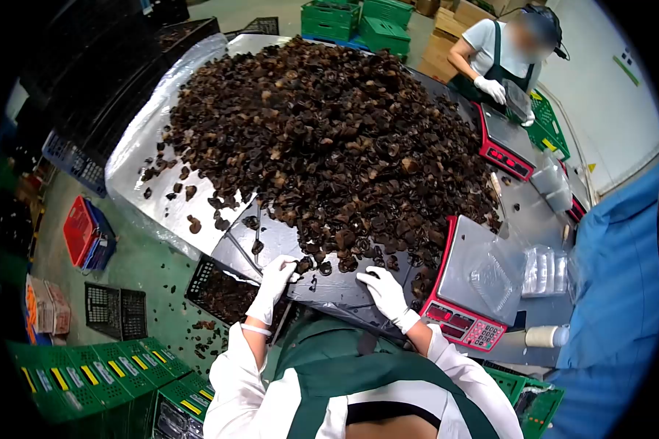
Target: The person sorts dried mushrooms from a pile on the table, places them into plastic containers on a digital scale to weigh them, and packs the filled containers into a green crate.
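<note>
A large heap of dark, wrinkled wood ear mushrooms (pixel 329 139) covers most of the work table. At its near edge, my left hand (pixel 273 285), in a white glove, has its fingertips bent around a small dark mushroom piece (pixel 304 265). My right hand (pixel 385 294), also gloved, rests low over the grey table surface (pixel 333 287), fingers slightly bent and apart, with nothing visible in them. A few loose pieces lie between the two hands. Just right of my right hand stands a red scale (pixel 483 274) with a clear plastic tray (pixel 490 276) on its platform.
Stacked clear trays (pixel 545 271) and a roll (pixel 547 336) sit right of the scale. Across the table, a co-worker (pixel 501 58) holds a tray near a second scale (pixel 505 139). A black crate (pixel 227 293) stands below left; green crates (pixel 103 373) stand lower left.
</note>
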`<state>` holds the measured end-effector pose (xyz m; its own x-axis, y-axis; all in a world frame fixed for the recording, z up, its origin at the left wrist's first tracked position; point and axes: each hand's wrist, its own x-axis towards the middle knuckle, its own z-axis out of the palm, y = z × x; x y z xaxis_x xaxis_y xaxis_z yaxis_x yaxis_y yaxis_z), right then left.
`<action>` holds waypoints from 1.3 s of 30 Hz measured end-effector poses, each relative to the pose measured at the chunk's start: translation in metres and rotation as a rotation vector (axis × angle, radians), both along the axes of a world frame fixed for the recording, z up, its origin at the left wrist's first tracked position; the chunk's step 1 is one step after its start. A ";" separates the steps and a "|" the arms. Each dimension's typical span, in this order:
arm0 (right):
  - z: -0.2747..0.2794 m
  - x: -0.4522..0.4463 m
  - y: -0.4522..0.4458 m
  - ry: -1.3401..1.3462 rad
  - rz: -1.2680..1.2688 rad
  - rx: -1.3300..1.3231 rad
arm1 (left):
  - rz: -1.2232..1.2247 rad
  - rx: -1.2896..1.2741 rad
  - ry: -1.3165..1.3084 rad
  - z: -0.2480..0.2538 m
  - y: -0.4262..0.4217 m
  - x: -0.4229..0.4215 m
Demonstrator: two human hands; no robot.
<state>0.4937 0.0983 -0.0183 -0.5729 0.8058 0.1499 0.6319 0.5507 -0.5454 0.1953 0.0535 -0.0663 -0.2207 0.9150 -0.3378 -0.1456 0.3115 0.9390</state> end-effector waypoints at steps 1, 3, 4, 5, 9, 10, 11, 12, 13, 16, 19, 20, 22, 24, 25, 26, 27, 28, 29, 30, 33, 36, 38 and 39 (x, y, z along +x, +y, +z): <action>0.010 -0.002 0.004 0.048 -0.019 -0.063 | -0.006 -0.020 -0.041 0.002 0.002 -0.001; 0.031 -0.018 0.015 0.143 -0.090 -0.075 | -0.038 -0.039 -0.035 0.004 0.002 -0.002; 0.042 -0.030 0.023 0.121 -0.127 -0.096 | -0.047 -0.052 -0.072 0.005 0.002 -0.004; 0.046 -0.043 0.030 0.086 -0.140 -0.073 | -0.054 -0.065 -0.108 0.006 0.003 -0.005; 0.038 -0.093 0.054 -0.090 -0.174 0.087 | -0.104 -0.083 -0.145 0.007 0.004 -0.010; 0.030 -0.099 0.055 -0.117 -0.145 0.111 | -0.101 -0.076 -0.184 0.010 0.004 -0.010; 0.024 -0.100 0.051 -0.170 -0.137 0.066 | -0.112 -0.080 -0.189 0.008 0.004 -0.011; 0.023 -0.098 0.045 -0.138 -0.122 0.072 | -0.113 -0.090 -0.208 0.005 0.004 -0.012; 0.022 -0.093 0.037 -0.106 -0.105 0.079 | -0.112 -0.098 -0.228 0.006 0.006 -0.013; 0.020 -0.070 0.010 -0.074 -0.138 0.042 | -0.129 -0.081 -0.235 0.006 0.006 -0.014; 0.005 -0.038 -0.007 0.090 -0.220 -0.104 | -0.140 -0.106 -0.254 0.010 0.005 -0.014; -0.007 -0.030 -0.009 0.291 -0.300 -0.269 | -0.135 -0.103 -0.250 0.009 0.005 -0.015; 0.008 -0.025 -0.009 0.724 -0.525 -0.748 | -0.134 -0.110 -0.224 0.013 0.006 -0.015; 0.000 -0.012 -0.008 0.959 -0.484 -0.932 | -0.127 -0.116 -0.186 0.016 0.006 -0.012; 0.004 -0.007 -0.007 1.093 -0.450 -1.098 | -0.129 -0.121 -0.147 0.017 0.006 -0.012; 0.005 -0.009 -0.007 1.158 -0.481 -1.137 | -0.123 -0.094 -0.146 0.019 0.005 -0.011; -0.001 -0.006 -0.005 1.269 -0.429 -1.217 | -0.115 -0.094 -0.168 0.016 0.003 -0.013; -0.007 -0.005 -0.003 1.343 -0.412 -1.276 | -0.085 -0.087 -0.131 0.021 0.001 -0.015; -0.012 -0.004 -0.002 1.418 -0.394 -1.335 | -0.057 -0.082 -0.094 0.027 -0.003 -0.019; -0.013 -0.004 0.000 1.451 -0.406 -1.366 | -0.012 -0.083 -0.044 0.041 -0.007 -0.026; -0.010 -0.009 0.005 1.559 -0.456 -1.440 | 0.217 -0.079 0.106 0.072 -0.026 -0.057; -0.021 -0.008 0.008 1.615 -0.421 -1.437 | 0.237 -0.087 0.555 0.041 -0.068 -0.127; -0.015 -0.014 0.009 1.550 -0.498 -1.371 | 0.044 -0.067 1.303 0.055 -0.080 -0.136; -0.009 -0.017 0.010 1.555 -0.499 -1.376 | 0.059 -0.017 1.438 0.068 -0.077 -0.128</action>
<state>0.4765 0.1080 -0.0278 -0.3525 0.7930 -0.4968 -0.6852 -0.5803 -0.4401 0.0675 -0.0233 0.0013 -0.4099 0.8909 0.1959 0.8948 0.3510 0.2759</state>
